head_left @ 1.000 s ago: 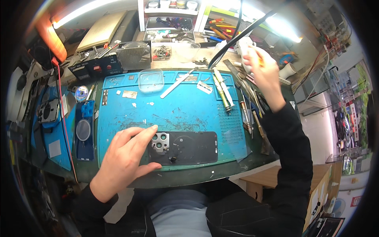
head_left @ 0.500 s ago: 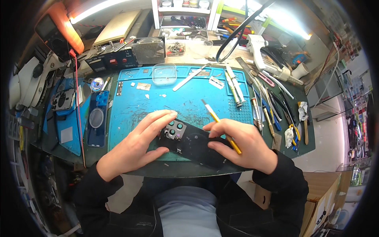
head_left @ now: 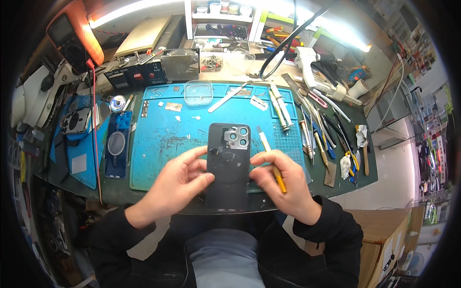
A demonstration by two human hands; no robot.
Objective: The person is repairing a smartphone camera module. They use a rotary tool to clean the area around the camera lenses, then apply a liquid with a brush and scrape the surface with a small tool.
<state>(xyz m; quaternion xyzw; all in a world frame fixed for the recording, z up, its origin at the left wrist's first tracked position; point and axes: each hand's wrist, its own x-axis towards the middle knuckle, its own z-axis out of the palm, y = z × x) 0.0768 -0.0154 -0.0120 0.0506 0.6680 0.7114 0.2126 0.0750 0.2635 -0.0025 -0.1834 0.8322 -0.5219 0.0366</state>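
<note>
Upright before me is a black phone back (head_left: 229, 185) with a silver camera block (head_left: 236, 138) at its upper right. My left hand (head_left: 175, 185) grips its left edge, the thumb at the front and the other fingers partly hidden by the edge. My right hand (head_left: 288, 185) is closed round a small brush (head_left: 263, 139) with a yellow handle, its dark tip pointing up and away. The fingertips of that hand come up to the right edge of the phone back; whether they press on it, I cannot tell.
Under the work is a blue mat (head_left: 163, 139). A clear box (head_left: 199, 93), a white spatula-like strip (head_left: 229, 97) and two syringes (head_left: 281, 110) lie toward its far side. Left is a blue phone part (head_left: 117, 146); right are many hand tools (head_left: 321, 137). A cable (head_left: 283, 43) hangs overhead.
The phone back has turned from a slant to upright, its camera end now pointing away from me. My left hand moved from the camera end to the left edge. The brush stays in my right hand.
</note>
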